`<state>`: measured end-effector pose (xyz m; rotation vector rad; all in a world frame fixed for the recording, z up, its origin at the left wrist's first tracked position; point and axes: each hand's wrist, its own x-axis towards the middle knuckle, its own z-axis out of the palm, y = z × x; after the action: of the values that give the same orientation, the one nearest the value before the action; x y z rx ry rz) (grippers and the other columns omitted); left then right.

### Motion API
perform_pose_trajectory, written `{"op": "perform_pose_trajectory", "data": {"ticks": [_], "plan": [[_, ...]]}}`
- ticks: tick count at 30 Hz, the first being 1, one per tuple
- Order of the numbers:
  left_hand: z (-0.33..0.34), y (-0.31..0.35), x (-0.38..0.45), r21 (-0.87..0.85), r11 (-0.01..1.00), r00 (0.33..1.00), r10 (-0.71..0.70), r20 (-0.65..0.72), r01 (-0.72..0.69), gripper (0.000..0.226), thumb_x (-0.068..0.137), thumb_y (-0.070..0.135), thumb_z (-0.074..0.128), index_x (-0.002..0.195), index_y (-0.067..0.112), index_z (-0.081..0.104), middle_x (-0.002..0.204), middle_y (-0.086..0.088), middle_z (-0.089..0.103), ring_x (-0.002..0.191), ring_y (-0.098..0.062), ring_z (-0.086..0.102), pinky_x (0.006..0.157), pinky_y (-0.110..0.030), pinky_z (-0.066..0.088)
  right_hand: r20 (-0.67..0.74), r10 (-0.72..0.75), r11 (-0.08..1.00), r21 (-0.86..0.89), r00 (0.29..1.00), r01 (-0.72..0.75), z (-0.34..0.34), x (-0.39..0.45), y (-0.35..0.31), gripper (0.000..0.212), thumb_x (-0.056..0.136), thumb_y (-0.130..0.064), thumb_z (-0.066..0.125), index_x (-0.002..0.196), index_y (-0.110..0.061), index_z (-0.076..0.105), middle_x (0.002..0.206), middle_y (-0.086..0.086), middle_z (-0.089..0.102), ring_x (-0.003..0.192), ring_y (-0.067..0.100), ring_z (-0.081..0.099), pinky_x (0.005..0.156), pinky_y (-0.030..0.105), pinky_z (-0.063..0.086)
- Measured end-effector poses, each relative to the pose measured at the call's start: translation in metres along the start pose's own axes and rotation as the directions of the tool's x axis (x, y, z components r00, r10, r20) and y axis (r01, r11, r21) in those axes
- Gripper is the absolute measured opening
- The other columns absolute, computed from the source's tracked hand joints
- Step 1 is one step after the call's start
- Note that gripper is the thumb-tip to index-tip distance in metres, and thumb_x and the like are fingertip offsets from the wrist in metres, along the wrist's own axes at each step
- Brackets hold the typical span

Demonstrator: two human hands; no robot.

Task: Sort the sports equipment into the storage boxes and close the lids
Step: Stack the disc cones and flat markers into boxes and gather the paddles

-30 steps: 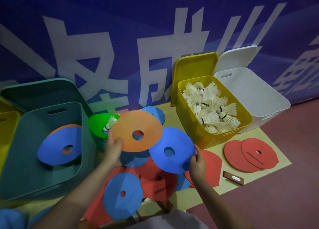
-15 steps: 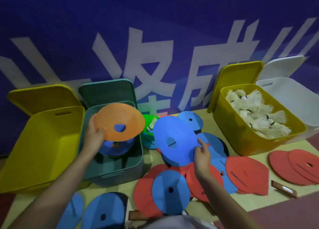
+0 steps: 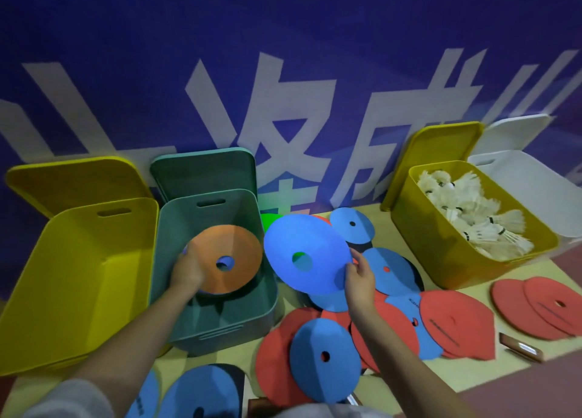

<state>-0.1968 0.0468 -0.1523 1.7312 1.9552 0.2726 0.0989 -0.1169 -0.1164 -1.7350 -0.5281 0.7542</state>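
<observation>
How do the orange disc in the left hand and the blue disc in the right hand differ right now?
The orange disc is inside the green box, gripped by the left hand; the blue disc is outside it, over the floor pile, pinched by the right hand. The orange disc looks smaller than the blue. Both are round with a centre hole.

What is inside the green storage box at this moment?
The left hand holds an orange disc inside the green box. A blue edge shows beneath it and through its hole, likely another disc. The orange disc covers the rest of the box's floor.
</observation>
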Motion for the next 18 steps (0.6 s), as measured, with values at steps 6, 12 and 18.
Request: {"op": "perform_pose_trajectory", "data": {"ticks": [6,12,18], "plan": [[-0.022,0.005,-0.009,0.172,0.961,0.952,0.245,-0.181,-0.214,0.055,0.087,0.014,0.059,0.14,0.01,0.044,0.136,-0.026,0.043,0.125,-0.043,0.038,0.103,-0.049,0.035,0.028,-0.068,0.998,0.021,0.997,0.067,0.009,0.003,-0.024,0.039,0.095,-0.002,0.037,0.127,-0.016,0.055,0.119,0.004,0.06,0.099,0.017,0.056,0.076,0.029,0.044],[-0.057,-0.026,-0.033,0.233,0.932,0.828,0.354,-0.435,-0.276,0.055,0.081,0.001,0.06,0.135,0.008,0.049,0.14,-0.024,0.043,0.133,-0.042,0.034,0.103,-0.054,0.035,0.218,-0.252,0.956,-0.095,0.943,0.277,0.074,0.003,-0.065,0.044,0.093,-0.004,0.04,0.134,-0.016,0.049,0.09,-0.002,0.06,0.074,0.012,0.054,0.063,0.027,0.042],[-0.054,-0.035,-0.047,-0.123,0.988,0.971,0.059,-0.231,-0.089,0.06,0.097,0.009,0.041,0.152,0.017,0.019,0.117,-0.025,0.059,0.088,-0.04,0.059,0.064,-0.041,0.043,0.554,-0.195,0.837,-0.336,0.809,0.432,0.162,-0.033,-0.071,0.062,0.088,-0.003,0.044,0.147,-0.009,0.029,0.12,0.017,0.062,0.105,0.034,0.059,0.08,0.033,0.043]]}}
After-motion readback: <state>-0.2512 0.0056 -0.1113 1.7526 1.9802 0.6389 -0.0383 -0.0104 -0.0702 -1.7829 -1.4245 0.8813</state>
